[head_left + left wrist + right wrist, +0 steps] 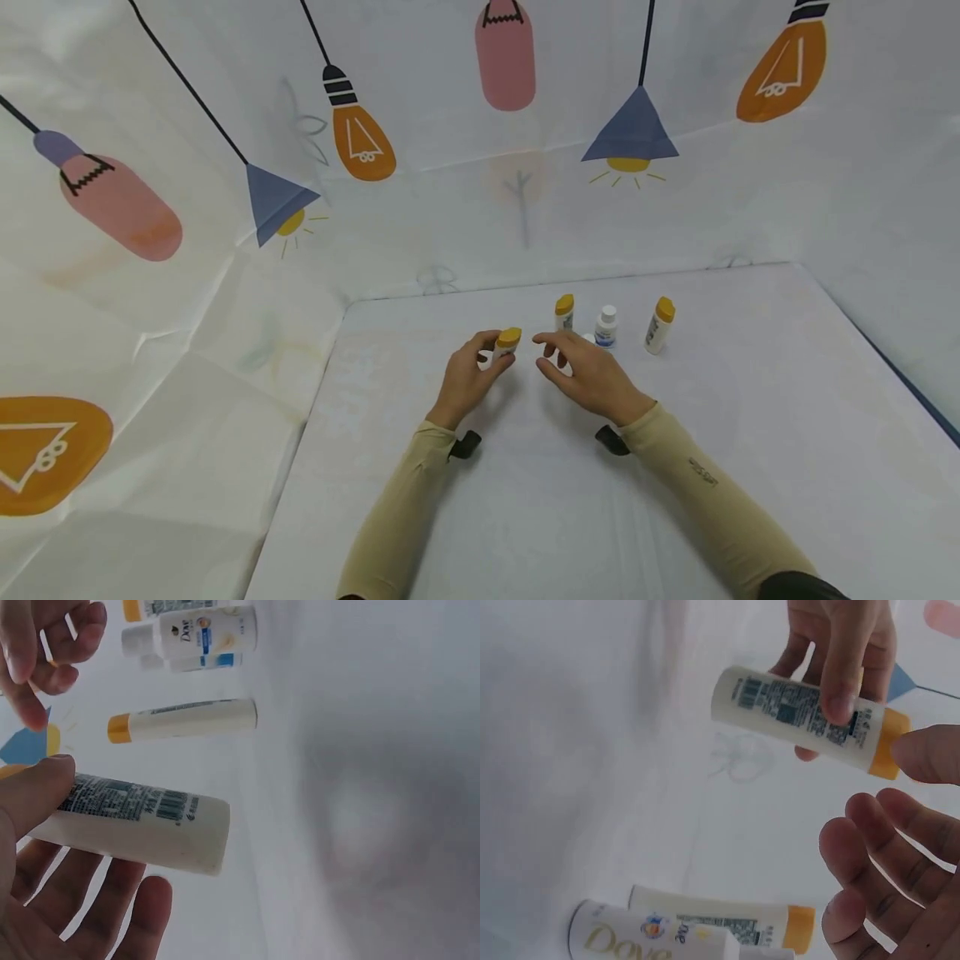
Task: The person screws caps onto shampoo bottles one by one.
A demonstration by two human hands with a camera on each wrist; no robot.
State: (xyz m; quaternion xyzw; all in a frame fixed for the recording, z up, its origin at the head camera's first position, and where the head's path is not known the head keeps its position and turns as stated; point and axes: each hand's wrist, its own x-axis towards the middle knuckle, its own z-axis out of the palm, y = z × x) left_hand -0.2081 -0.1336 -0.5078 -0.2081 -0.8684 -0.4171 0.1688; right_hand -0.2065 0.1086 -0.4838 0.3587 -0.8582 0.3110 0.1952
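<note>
My left hand holds a small white bottle with a yellow cap, thumb on one side and fingers on the other. Small print and a barcode show on the side of this bottle in the left wrist view, where it lies above the table surface. Across from it, my right hand holds nothing; its fingers are loosely bent and spread. A small gap separates its fingertips from the bottle in the head view. In the right wrist view the right thumb overlaps the edge of the yellow cap.
Beyond the right hand stand a yellow-capped bottle and a white-capped bottle, with another white cap partly hidden. Farther right is another yellow-capped bottle. A Dove bottle shows its label. Lamp-printed sheeting surrounds the white table.
</note>
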